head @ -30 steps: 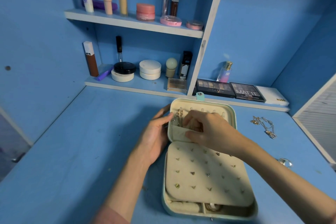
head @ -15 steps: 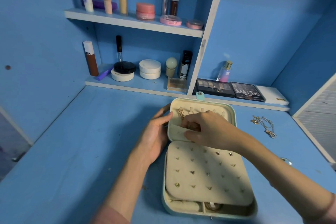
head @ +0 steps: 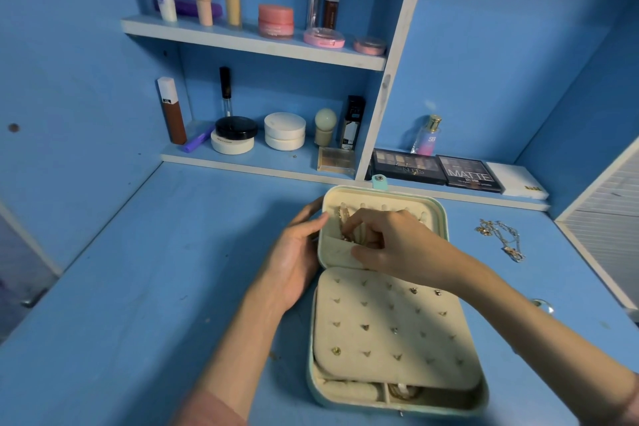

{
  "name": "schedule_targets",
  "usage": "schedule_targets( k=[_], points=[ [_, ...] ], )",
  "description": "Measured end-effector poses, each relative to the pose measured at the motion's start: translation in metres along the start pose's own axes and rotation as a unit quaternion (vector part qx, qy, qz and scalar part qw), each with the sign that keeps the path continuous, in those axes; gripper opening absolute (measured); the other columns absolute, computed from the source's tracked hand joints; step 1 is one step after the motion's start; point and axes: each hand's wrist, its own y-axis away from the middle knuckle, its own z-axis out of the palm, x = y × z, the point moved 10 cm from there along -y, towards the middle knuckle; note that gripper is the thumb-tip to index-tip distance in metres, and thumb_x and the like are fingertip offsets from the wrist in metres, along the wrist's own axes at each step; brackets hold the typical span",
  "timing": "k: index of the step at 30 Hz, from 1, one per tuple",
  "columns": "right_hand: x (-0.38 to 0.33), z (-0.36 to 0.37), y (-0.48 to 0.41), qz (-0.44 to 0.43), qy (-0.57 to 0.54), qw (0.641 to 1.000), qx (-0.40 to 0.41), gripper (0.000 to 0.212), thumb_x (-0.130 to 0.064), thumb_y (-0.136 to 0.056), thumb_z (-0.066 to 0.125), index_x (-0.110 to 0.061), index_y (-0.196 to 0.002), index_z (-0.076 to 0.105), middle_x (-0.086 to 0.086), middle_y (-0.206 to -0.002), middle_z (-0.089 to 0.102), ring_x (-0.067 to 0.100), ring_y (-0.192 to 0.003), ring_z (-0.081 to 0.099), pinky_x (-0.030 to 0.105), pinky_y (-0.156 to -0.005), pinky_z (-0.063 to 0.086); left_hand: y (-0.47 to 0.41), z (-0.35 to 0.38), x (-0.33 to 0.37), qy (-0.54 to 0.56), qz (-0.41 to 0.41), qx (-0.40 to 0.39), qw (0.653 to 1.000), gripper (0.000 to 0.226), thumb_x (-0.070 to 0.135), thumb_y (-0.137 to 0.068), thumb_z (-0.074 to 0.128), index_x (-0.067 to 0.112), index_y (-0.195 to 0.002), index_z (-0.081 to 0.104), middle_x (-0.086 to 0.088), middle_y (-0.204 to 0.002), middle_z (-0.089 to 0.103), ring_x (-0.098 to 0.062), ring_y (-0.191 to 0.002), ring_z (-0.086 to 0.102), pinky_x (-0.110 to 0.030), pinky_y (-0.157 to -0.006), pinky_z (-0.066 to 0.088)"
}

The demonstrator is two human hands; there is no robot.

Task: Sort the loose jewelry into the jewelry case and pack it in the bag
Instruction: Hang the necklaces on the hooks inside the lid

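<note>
Status: jewelry case (head: 363, 406) lies open on the desk (head: 173, 287), with its lid (head: 380, 195) raised at the far end. My left hand (head: 294, 252) steadies the lid, thumb on the rim and fingers behind it, a grip pinching the lid's left wall. My right hand (head: 390, 245) is inside the lid, fingertips pinched on a gold chain (head: 342, 218) just above the lid pocket (head: 337, 249). I cannot tell whether the chain is seated on a hook, because my own fingers hide it.

Risks, as I judge them:

1. The chain drops and bunches into the pocket in a tangle. Cause: releasing the pinch before it is hung, since the links are thin and slippery.
2. The lid swings or tips. Cause: easing the left grip while the right hand pulls on the chain — nothing else visibly holds the lid at this angle.
3. Studs get knocked out of the earring panel (head: 380, 339). Cause: my right forearm hangs directly over it, so drawing back low would drag across it.
4. A second necklace (head: 501, 239) lies loose on the desk, well apart to the right, and a small shiny piece (head: 545, 304) sits near my right arm. Cause of trouble: a careless sweep of that arm could snarl or scatter them.

No bag is in view, so packing is not yet begun.
</note>
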Motion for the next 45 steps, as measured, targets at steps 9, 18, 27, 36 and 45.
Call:
schedule_targets(
  k=[9, 18, 27, 36, 45],
  points=[
    [-0.002, 0.002, 0.002, -0.001, -0.008, 1.000, -0.002, 0.010, -0.019, -0.083, 0.061, -0.022, -0.092, 0.065, -0.010, -0.058, 0.049, 0.006, -0.056, 0.043, 0.021, -0.060, 0.037, 0.001, 0.001, 0.001, 0.003, 0.000, -0.002, 1.000, 0.055, 0.015, -0.077, 0.056, 0.013, -0.132, 0.055, -0.014, -0.119, 0.065, -0.029, -0.107, 0.058, -0.039, -0.089, 0.049],
    [0.002, 0.000, 0.001, 0.027, -0.011, 1.000, 0.011, 0.008, -0.019, -0.084, 0.060, -0.020, -0.090, 0.064, -0.013, -0.063, 0.052, 0.003, -0.060, 0.046, 0.019, -0.061, 0.039, 0.000, 0.000, -0.001, 0.006, -0.006, 0.002, 1.000, 0.052, 0.015, -0.078, 0.057, 0.015, -0.130, 0.057, -0.015, -0.119, 0.065, -0.030, -0.108, 0.058, -0.042, -0.092, 0.047],
    [0.006, -0.001, 0.003, 0.044, -0.021, 0.999, 0.022, 0.014, -0.021, -0.085, 0.061, -0.021, -0.099, 0.064, -0.017, -0.062, 0.048, -0.001, -0.058, 0.045, 0.011, -0.054, 0.037, 0.002, -0.001, 0.000, 0.000, -0.005, 0.008, 1.000, 0.054, 0.015, -0.077, 0.057, 0.015, -0.131, 0.056, -0.013, -0.117, 0.066, -0.029, -0.108, 0.058, -0.041, -0.089, 0.048],
    [0.005, -0.001, 0.006, 0.026, -0.025, 0.999, 0.019, 0.014, -0.017, -0.085, 0.059, -0.022, -0.097, 0.064, -0.013, -0.058, 0.050, 0.004, -0.055, 0.047, 0.023, -0.061, 0.043, 0.003, 0.002, 0.002, -0.014, 0.002, 0.007, 1.000, 0.052, 0.016, -0.078, 0.056, 0.016, -0.130, 0.056, -0.011, -0.115, 0.068, -0.026, -0.103, 0.061, -0.036, -0.082, 0.051],
    [0.023, -0.054, 0.023, 0.010, -0.041, 0.991, 0.125, 0.008, -0.015, -0.084, 0.061, -0.020, -0.087, 0.066, -0.016, -0.066, 0.056, 0.005, -0.059, 0.050, 0.012, -0.058, 0.038, 0.000, 0.001, 0.002, -0.026, 0.010, -0.005, 1.000, 0.050, 0.016, -0.080, 0.055, 0.015, -0.130, 0.057, -0.011, -0.121, 0.066, -0.024, -0.105, 0.062, -0.036, -0.083, 0.050]
  ],
)
